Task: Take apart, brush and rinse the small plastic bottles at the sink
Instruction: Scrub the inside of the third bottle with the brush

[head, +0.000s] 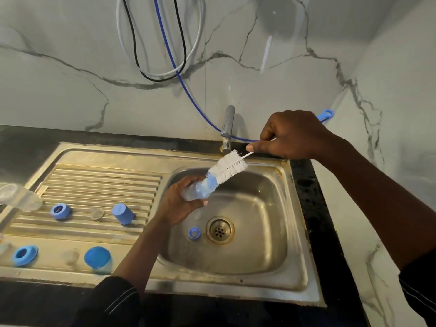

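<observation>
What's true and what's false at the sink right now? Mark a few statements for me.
The left hand holds a clear bottle over the sink. True.
The bristles of the brush are fully inside the bottle. False: most are outside its mouth.
Water runs from the tap. False: no stream shows.
A blue ring lies in the sink beside the drain. True.
The right hand pinches the brush's wire handle. True.

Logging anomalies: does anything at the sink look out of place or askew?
One blue ring lies in the basin beside the drain, apart from the others on the drainboard; one blue cap there is tilted.
</observation>
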